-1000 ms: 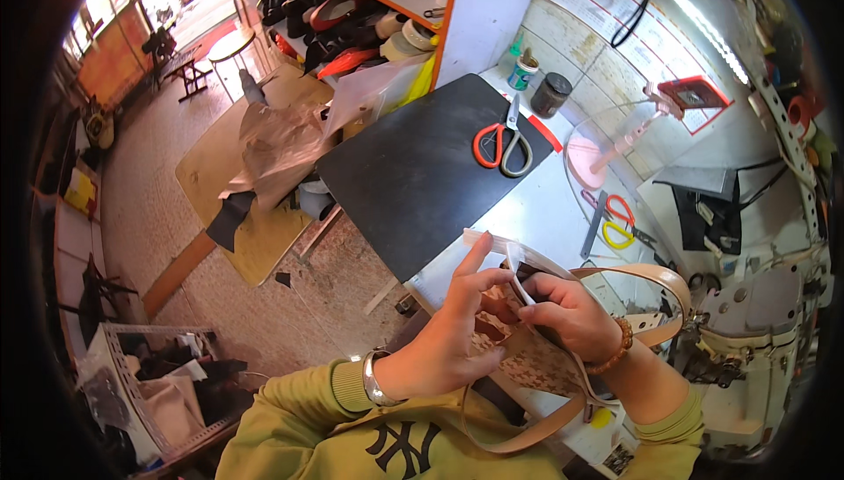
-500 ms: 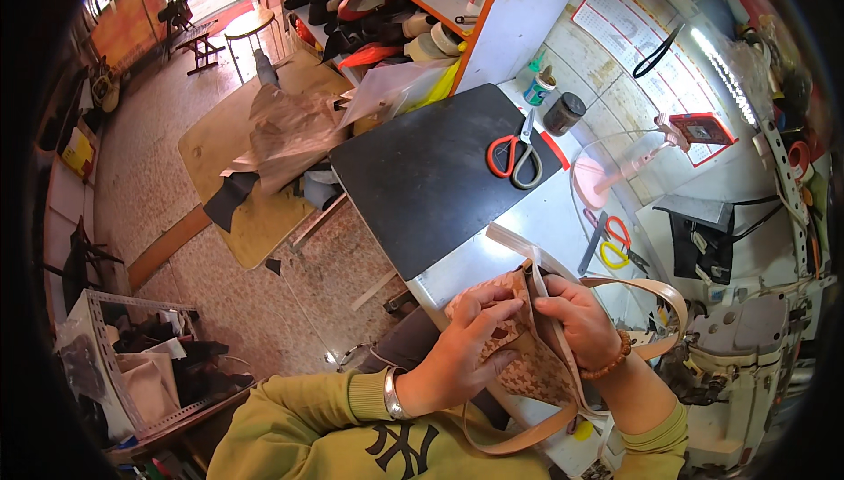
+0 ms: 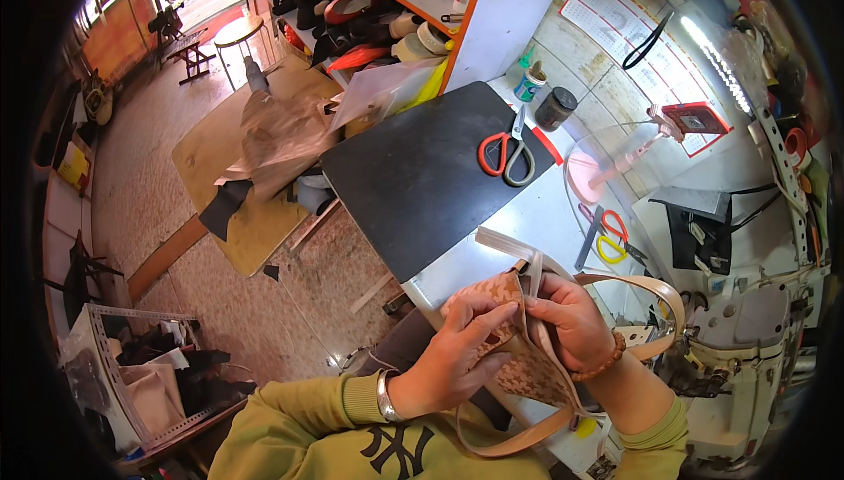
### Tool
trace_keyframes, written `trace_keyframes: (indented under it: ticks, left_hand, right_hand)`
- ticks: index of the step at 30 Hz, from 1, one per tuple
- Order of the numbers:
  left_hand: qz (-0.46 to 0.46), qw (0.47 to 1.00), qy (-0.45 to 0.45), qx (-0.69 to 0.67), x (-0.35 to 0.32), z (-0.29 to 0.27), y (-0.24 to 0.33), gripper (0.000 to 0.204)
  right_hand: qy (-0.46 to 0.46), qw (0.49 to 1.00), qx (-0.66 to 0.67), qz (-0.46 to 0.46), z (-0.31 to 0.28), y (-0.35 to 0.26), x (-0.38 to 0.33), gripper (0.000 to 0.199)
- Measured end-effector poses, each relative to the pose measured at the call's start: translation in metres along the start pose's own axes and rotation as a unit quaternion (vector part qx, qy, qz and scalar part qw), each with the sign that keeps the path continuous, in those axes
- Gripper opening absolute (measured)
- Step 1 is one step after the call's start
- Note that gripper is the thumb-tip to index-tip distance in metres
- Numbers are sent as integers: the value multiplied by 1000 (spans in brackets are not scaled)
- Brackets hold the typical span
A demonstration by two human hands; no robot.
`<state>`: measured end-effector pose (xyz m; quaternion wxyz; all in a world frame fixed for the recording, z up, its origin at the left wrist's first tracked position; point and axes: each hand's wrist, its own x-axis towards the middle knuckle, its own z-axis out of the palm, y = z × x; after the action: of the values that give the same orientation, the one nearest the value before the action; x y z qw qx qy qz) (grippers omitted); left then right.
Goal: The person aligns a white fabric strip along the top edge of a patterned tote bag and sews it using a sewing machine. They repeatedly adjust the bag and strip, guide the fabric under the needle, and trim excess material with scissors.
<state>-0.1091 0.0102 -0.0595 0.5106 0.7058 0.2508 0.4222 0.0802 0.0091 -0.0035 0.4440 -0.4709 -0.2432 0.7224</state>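
workbench, two hands on one bag

Head-worn fisheye looks down on nearby hands

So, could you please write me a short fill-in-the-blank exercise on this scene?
1. The left hand, touching the patterned bag, wears a metal wristband coloured ____.
2. The right hand wears a bracelet made of ____.
3. The mat under the large scissors is ____.
4. The smaller scissors have one red handle and one ____ handle.

Missing words: silver; beads; black; yellow.
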Motion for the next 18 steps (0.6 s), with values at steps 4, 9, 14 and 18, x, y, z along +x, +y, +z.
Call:
trace_keyframes:
  ticks: [4,9,14,18]
  left_hand:
    - [-11,999,-21,-32,0,-3,1,61]
    - [-30,991,-15,-129,0,2,-2,59]
    - [-35,989,-25,-138,0,1,-6,57]
    - [-45,989,-32,-135,1,-2,-3,56]
  right_hand:
    - [0,999,38,19,-1,0,1,26]
    - [0,998,66,24,-3,0,3,25]
    - [17,999,19,-22,-2,6,4,23]
    - [37,999,17,-26,-1,8,3,15]
